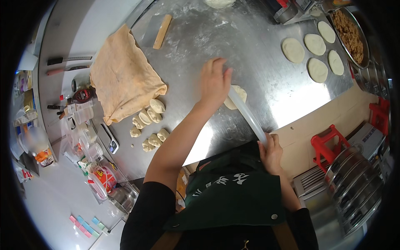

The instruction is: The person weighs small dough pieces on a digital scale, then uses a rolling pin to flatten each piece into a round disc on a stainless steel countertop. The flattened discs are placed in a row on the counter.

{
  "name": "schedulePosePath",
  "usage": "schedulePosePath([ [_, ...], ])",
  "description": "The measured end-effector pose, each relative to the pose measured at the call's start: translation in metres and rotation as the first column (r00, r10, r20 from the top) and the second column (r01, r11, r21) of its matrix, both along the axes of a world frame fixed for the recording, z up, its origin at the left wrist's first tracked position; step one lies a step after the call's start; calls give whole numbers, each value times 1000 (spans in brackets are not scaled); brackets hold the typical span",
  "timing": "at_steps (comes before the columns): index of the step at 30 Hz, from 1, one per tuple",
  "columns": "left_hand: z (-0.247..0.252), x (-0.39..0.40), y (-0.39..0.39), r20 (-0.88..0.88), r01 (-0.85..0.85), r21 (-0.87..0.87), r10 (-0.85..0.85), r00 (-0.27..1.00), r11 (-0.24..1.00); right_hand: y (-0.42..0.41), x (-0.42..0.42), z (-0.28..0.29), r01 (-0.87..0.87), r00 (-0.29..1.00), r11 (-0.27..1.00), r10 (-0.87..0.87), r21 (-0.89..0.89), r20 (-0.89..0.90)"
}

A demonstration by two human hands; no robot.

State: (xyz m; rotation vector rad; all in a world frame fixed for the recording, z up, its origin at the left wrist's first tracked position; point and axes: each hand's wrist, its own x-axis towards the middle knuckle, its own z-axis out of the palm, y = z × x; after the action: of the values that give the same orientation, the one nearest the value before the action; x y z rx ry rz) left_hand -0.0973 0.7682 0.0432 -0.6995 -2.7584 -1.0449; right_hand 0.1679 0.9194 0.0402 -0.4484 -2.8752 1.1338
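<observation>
My left hand (215, 82) is cupped over the far end of a pale, translucent rolling pin (247, 114), its thumb standing off to the side. That end of the pin is hidden beneath the palm. Near the table's front edge, my right hand (271, 153) grips the pin's other end. Under the pin lies a flattened dough round (240, 93), partly covered by the pin and my left hand. To the left, several small dough pieces (154, 115) sit in two groups on the steel worktable (187, 37), beside a tan cloth (125, 75).
Several flat dough rounds (315, 44) lie at the right, by a metal bowl of brown filling (348, 37). A wooden-handled dough scraper (162, 31) rests at the back. A digital scale (110, 139) stands on the left. Red stools (329, 142) and stacked metal steamers (354, 184) are beyond the right edge.
</observation>
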Motion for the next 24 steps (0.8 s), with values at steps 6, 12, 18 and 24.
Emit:
schedulePosePath([
  [6,-37,-14,-3,-53,308,-224,-327,943,924,-28,-2,-17,81,997,987,-79,139,-20],
  [12,-40,-5,-47,-1,390,-282,-407,914,877,-27,-5,-15,91,994,988,-84,127,-65],
  [18,-42,-21,13,32,324,-316,-331,943,892,-9,-17,-3,107,994,991,-109,77,15],
  [24,-45,-35,71,-13,288,-392,-318,948,874,7,-19,-1,81,992,989,-92,125,84],
])
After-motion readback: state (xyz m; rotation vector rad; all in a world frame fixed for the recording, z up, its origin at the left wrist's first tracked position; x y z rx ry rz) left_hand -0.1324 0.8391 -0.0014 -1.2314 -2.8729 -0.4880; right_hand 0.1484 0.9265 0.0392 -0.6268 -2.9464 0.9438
